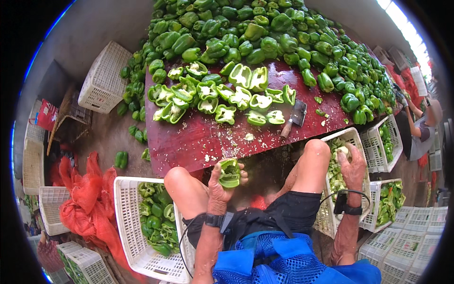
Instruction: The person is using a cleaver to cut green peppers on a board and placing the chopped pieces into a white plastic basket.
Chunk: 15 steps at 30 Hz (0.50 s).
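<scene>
My left hand is closed around a hollowed half of a green bell pepper, its cut side facing up, just off the near edge of the red table. Over a white crate of pale pepper cores, my right hand has its fingers curled on a pale pepper core. Several halved peppers lie cut side up on the table. To their right rests a cleaver with a wooden handle.
A large heap of whole green peppers covers the table's far side. By my left knee stands a white crate of cut peppers. Red mesh sacks lie farther left. Another person works at the far right, near more crates.
</scene>
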Available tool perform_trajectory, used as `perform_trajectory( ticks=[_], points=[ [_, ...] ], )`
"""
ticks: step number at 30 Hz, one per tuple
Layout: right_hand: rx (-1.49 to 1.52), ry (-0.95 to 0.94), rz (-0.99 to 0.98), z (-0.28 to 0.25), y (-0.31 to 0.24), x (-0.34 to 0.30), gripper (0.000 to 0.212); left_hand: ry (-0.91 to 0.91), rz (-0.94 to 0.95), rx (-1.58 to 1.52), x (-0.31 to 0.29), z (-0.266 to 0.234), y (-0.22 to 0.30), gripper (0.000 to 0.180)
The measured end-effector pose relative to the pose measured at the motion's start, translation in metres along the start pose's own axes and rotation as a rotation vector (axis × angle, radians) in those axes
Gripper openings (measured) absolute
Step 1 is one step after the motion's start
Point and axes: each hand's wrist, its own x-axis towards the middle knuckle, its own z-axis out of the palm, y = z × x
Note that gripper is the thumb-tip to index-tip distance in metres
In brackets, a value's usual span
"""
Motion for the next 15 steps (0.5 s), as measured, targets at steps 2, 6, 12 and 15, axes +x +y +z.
perform_trajectory(
  ticks=[2, 6, 12, 15],
  points=[
    [0.08, 0.064, 0.109, 0.006, -0.007, 0.001, 0.024, 0.084, 0.076, 0.159, 0.002, -0.006, -0.003, 0.046],
    [0.763, -0.399, 0.151, 0.051, -0.095, -0.007, 0.017, -0.034, 0.218, 0.269, 0.008, 0.003, -0.008, 0.043],
    [1.09, -0.796, -0.055, 0.136, -0.193, -0.042, 0.026, -0.047, 0.225, 0.426, 0.009, 0.004, -0.015, 0.051],
    [0.92, -0.727, -0.023, 0.148, -0.204, -0.031, 0.027, 0.145, 0.381, 0.609, 0.009, 0.004, -0.01, 0.059]
  ],
)
